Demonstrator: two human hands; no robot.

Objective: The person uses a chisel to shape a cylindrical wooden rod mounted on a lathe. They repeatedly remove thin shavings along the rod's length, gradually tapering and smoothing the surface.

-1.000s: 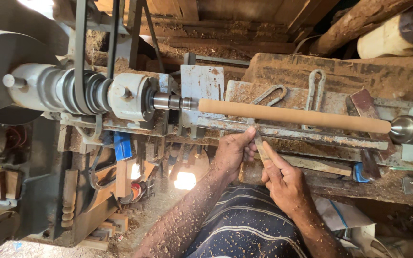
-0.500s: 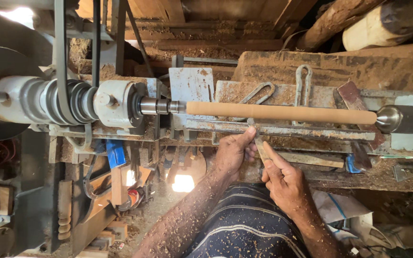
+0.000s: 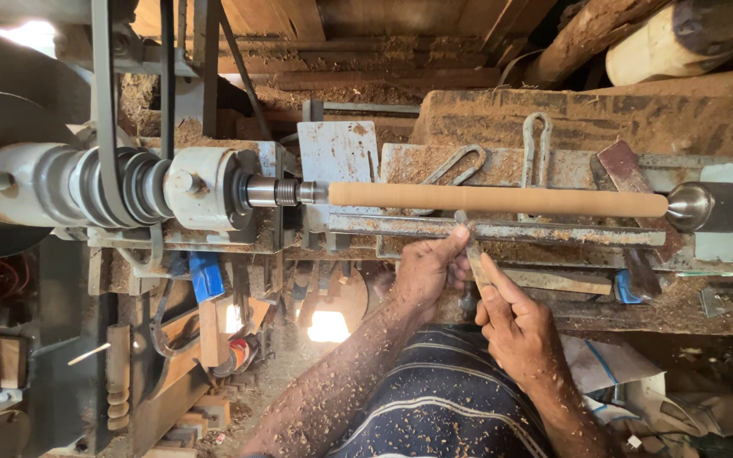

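A long round wooden spindle (image 3: pixel 502 200) is mounted across a lathe, between the headstock spindle (image 3: pixel 277 192) on the left and the tailstock cone (image 3: pixel 691 206) on the right. A metal tool rest (image 3: pixel 553 231) runs just below it. My left hand (image 3: pixel 426 273) presses its fingers on the rest. My right hand (image 3: pixel 515 326) grips the handle of a narrow chisel (image 3: pixel 472 251), whose tip lies on the rest under the wood. Both forearms are flecked with sawdust.
A belt (image 3: pixel 103 102) runs over stepped pulleys (image 3: pixel 116 187) at the left. Metal clamps (image 3: pixel 536 144) and sawdust lie on the bed behind. Logs (image 3: pixel 672 38) are stacked top right. Wood blocks and turned pieces (image 3: pixel 118 386) sit low on the left.
The view has shifted slightly, so the lathe sits a little lower and more to the right. Both hands stay at the tool rest with the chisel; the grip looks unchanged.
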